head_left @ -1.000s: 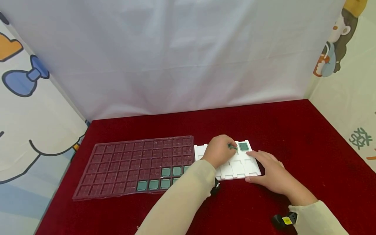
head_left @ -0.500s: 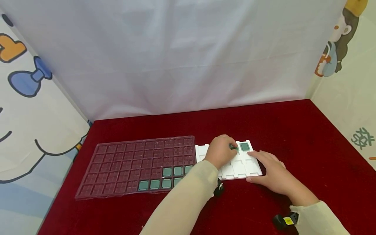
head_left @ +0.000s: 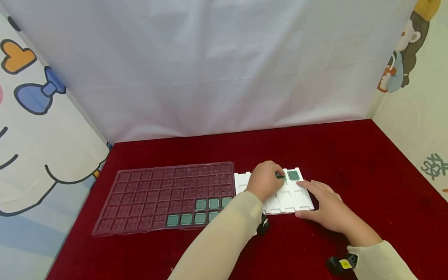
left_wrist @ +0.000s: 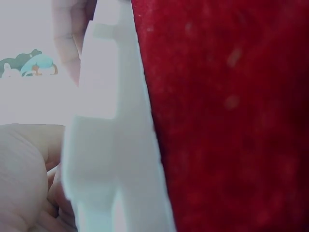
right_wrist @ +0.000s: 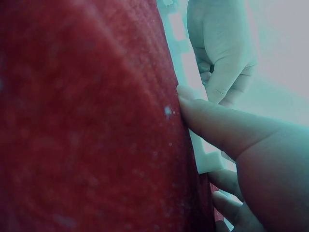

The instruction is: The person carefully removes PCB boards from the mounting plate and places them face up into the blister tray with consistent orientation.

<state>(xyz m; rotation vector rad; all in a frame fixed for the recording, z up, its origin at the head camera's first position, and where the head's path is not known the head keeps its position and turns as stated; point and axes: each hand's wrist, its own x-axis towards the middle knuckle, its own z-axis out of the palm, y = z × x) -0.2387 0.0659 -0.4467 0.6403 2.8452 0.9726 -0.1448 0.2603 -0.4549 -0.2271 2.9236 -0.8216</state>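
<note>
My left hand [head_left: 265,181] is over the back row of a white compartment tray [head_left: 288,196], pinching a small green square chip [head_left: 281,176] mostly hidden by its fingers. Another green chip [head_left: 293,175] lies in the tray's back right pocket. At the tray's right end, my right hand [head_left: 325,206] grips the edge, thumb at the front and fingers along the right side. The right wrist view shows this thumb [right_wrist: 212,116] against the tray's rim. Close up in the left wrist view are the tray's side [left_wrist: 116,106] and part of my left hand [left_wrist: 21,179].
A long, clear reddish-looking plastic tray [head_left: 150,192] with many pockets adjoins the white tray on the left. Several green chips [head_left: 186,219] sit in its front rows, partly behind the left sleeve [head_left: 224,233]. Both trays lie on a red cloth-covered table [head_left: 336,151] before a white curtain.
The whole scene has shifted slightly right in the head view. My left fingers have tilted the pinched chip a little at the same pocket; the right hand keeps its place on the tray.
</note>
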